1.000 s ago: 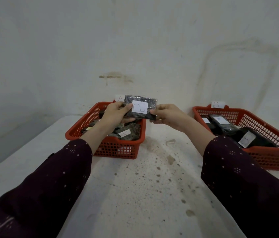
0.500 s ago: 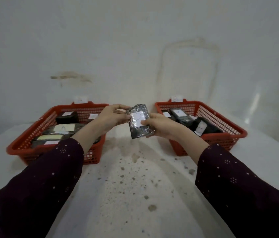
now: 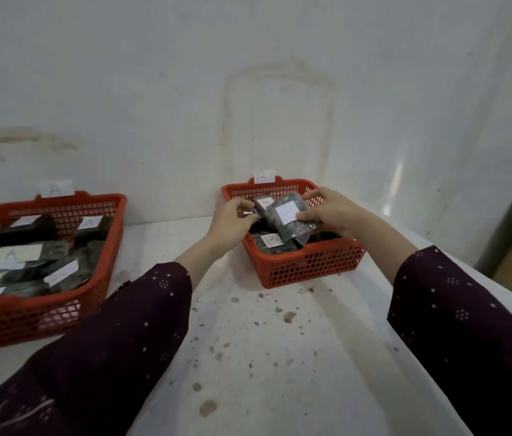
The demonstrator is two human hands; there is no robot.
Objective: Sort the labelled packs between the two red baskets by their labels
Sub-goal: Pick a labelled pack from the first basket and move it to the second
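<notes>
A dark shiny pack (image 3: 292,224) with a white label hangs just over the red basket marked B (image 3: 305,265). My right hand (image 3: 330,212) pinches its right edge, thumb on the front. My left hand (image 3: 232,217) is at the basket's left rim, fingers curled by the pack's left corner; whether it grips the pack is unclear. Under it lie other packs, two with B labels (image 3: 272,240). The red basket marked A (image 3: 37,313) stands at the left with several labelled packs, one reading A (image 3: 12,254).
Both baskets sit on a white speckled table (image 3: 248,357) against a stained white wall. Paper tags A (image 3: 55,188) and B (image 3: 263,176) stick up from the baskets' far rims. The table's right edge drops to a floor at far right.
Both hands carried the pack rightward, from over basket A, across the gap, to over basket B. My view turned right with it.
</notes>
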